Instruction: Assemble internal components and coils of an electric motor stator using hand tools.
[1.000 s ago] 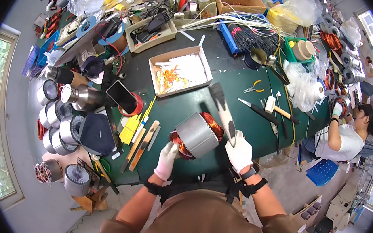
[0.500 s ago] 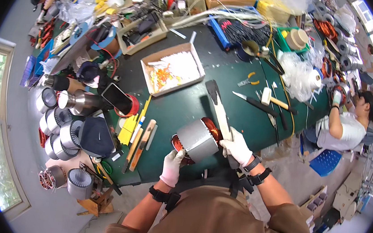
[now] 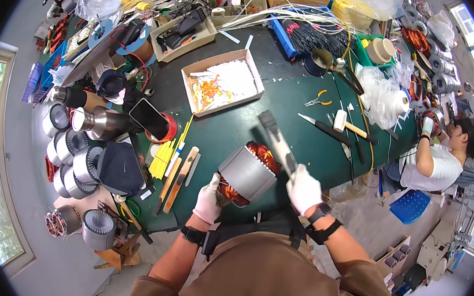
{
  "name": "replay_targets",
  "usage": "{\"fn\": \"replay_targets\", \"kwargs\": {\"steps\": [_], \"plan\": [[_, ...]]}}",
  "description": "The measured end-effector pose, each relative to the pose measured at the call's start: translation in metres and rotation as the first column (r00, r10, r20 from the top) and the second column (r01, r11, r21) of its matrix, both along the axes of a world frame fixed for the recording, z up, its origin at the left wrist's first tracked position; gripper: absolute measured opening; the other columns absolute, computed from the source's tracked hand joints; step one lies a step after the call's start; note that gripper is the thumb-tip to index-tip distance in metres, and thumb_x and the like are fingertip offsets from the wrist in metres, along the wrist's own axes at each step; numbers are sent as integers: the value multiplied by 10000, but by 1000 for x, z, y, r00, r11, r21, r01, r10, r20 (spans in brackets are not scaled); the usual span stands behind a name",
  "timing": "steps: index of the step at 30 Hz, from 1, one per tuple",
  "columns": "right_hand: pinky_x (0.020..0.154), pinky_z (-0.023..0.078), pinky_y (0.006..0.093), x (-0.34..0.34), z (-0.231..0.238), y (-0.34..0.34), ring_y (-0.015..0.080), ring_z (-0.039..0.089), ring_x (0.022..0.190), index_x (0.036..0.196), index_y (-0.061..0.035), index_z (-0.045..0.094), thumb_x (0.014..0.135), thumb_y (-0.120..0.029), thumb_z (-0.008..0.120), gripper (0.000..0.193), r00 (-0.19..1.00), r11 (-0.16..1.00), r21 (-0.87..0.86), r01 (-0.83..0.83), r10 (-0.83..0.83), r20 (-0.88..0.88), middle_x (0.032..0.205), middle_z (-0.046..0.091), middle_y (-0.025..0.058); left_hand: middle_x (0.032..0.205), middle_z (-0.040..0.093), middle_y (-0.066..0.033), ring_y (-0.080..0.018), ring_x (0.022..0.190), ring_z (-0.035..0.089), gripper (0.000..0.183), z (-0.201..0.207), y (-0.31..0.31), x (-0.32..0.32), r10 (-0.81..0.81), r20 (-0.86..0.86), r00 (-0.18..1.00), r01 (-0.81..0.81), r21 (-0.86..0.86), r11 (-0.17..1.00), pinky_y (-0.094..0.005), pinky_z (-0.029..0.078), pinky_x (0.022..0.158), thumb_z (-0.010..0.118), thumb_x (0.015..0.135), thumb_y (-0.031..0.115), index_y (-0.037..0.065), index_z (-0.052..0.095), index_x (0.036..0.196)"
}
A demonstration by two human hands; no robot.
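We see a stator [image 3: 247,173] lying on its side at the near edge of the green table [image 3: 287,104], copper windings showing at both ends. The gloved left hand [image 3: 208,199] is closed on the stator's near end (fingers on the copper there). The gloved right hand [image 3: 303,188] is clenched around a flat grey bar [image 3: 277,140], which slants up over the stator's far end. Just left lie wooden sticks [image 3: 180,177] and yellow strips [image 3: 162,161]. A cardboard box [image 3: 222,81] of scraps sits further in. A phone [image 3: 148,118] lies toward the left edge.
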State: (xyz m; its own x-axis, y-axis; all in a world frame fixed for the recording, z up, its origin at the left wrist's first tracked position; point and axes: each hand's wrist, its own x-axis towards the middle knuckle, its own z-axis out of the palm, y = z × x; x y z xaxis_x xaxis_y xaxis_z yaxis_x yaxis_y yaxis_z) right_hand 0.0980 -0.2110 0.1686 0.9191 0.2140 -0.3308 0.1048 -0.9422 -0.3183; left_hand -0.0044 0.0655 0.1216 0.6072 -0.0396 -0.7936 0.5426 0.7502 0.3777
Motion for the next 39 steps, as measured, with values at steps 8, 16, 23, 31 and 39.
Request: {"fn": "replay_targets", "kwargs": {"steps": [8,16,23,31,39], "plan": [[651,568,462,13,45,46,378,702,753,1227,-36,572,883,-180,716,400,951,948,268,-171,88,296,933,669,188,1316,681,-130,-265,1190,676,476,-8,17,12,178,31,984,-177,-26,984,-433,538,1035,477,1116,396,-8,587,1340],[643,561,448,28,23,56,358,690,734,1217,-6,585,901,-196,693,383,942,966,172,-191,131,309,906,653,179,1392,641,-130,-247,1270,625,407,-6,21,-2,243,221,945,-228,-92,969,-403,480,1099,463,1123,261,-17,534,1412],[672,572,465,35,1,54,390,695,747,1198,-16,583,901,-177,685,353,971,983,139,-121,88,223,921,677,193,1311,663,-122,-203,1185,645,410,-17,21,-8,86,268,960,-147,214,966,-360,490,1051,511,1110,272,-55,559,1354],[653,570,468,28,-19,59,375,696,741,1177,-32,572,906,-198,672,334,981,981,122,-152,135,141,903,667,193,1292,665,-117,-198,1145,651,460,-11,21,4,170,249,954,-217,177,960,-368,500,1019,556,1096,329,-63,568,1336],[502,512,287,85,-16,79,125,599,551,1480,5,419,879,-30,667,651,711,521,679,517,182,-680,829,620,54,1373,599,-72,-160,1250,560,513,2,-3,4,10,316,949,-135,377,916,-353,421,1099,552,1090,336,-13,496,1462]]}}
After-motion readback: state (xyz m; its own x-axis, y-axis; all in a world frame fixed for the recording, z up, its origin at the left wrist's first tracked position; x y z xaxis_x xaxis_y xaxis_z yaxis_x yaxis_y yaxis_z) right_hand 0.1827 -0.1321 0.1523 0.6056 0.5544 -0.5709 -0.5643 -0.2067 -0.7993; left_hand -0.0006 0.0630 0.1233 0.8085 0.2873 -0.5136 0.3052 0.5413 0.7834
